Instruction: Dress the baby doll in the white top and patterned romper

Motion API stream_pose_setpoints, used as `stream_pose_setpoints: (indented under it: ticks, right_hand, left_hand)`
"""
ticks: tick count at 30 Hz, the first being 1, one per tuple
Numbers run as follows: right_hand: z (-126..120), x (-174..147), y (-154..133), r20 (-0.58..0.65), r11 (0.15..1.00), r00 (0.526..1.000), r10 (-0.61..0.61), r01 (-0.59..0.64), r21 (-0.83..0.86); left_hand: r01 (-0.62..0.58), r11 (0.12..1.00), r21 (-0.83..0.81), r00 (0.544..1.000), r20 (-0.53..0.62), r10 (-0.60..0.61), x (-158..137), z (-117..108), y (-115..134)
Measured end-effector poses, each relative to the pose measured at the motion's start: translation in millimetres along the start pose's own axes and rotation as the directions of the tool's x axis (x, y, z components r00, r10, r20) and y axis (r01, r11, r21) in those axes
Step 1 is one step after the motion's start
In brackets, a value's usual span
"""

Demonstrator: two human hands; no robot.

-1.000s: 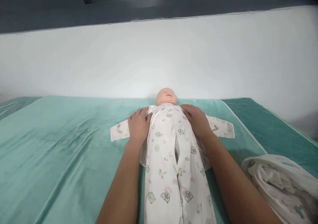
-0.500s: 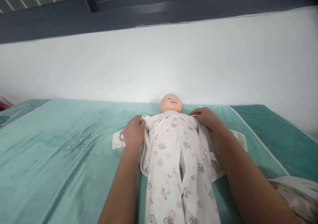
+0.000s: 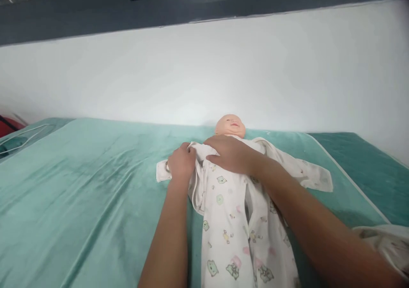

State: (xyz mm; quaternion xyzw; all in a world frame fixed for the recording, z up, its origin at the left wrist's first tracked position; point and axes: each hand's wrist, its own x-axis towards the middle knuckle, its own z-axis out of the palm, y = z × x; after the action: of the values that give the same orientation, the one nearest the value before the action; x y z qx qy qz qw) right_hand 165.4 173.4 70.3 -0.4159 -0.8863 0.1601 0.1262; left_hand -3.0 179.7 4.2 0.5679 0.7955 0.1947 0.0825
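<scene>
A baby doll [image 3: 230,125] lies on its back, head toward the wall. Printed white baby trousers [image 3: 220,220] cover its body up to the chest. Under it a white baby shirt [image 3: 315,176] is spread, its sleeves out to both sides. At the doll's shoulder on the left, my left hand [image 3: 182,162] pinches the edge of the shirt. My right hand [image 3: 234,154] reaches across the doll's chest and rests on it, thumb apart from the fingers. Its fingertips lie close to my left hand, partly hidden from view.
A green sheet [image 3: 96,185] with wrinkles covers the bed, and a darker green strip [image 3: 354,164] shows at the right. Behind stands a white wall [image 3: 191,75]. A red object [image 3: 8,127] and a pale looped cord [image 3: 28,134] are at the far left.
My right hand has let go of the shirt edge on the right and moved left across the doll's chest. My left hand keeps its pinch. The view has shifted slightly.
</scene>
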Motion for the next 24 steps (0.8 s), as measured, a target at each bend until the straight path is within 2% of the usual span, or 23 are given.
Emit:
stream_pose_setpoints:
  ticks: [3,7,12,18,24]
  right_hand:
    - [4.9,31.4,-6.0,0.174,0.975,0.982,0.070,-0.031,-0.218]
    - [9.6,59.9,-9.1,0.264,0.968,0.962,0.073,-0.004,-0.251]
    - [12.9,67.4,-12.4,0.366,0.958,0.923,0.115,-0.006,-0.286]
    - [3.4,59.3,-4.9,0.327,0.964,0.944,0.045,0.046,-0.264]
    - [-21.1,50.0,6.4,0.281,0.944,0.945,0.164,-0.067,-0.324]
  left_hand:
    - [-0.008,1.000,0.018,0.999,0.050,0.007,-0.1,-2.6,0.3]
    - [-0.037,0.998,0.055,0.997,0.072,0.033,-0.5,-3.3,0.8]
    - [-0.061,0.995,0.078,0.996,0.064,0.056,-0.7,-1.2,-1.0]
    - [-0.065,0.995,0.075,0.996,0.057,0.061,-2.1,-6.0,-1.6]
    - [0.019,0.998,0.059,0.999,0.032,-0.021,0.6,-7.6,-3.8]
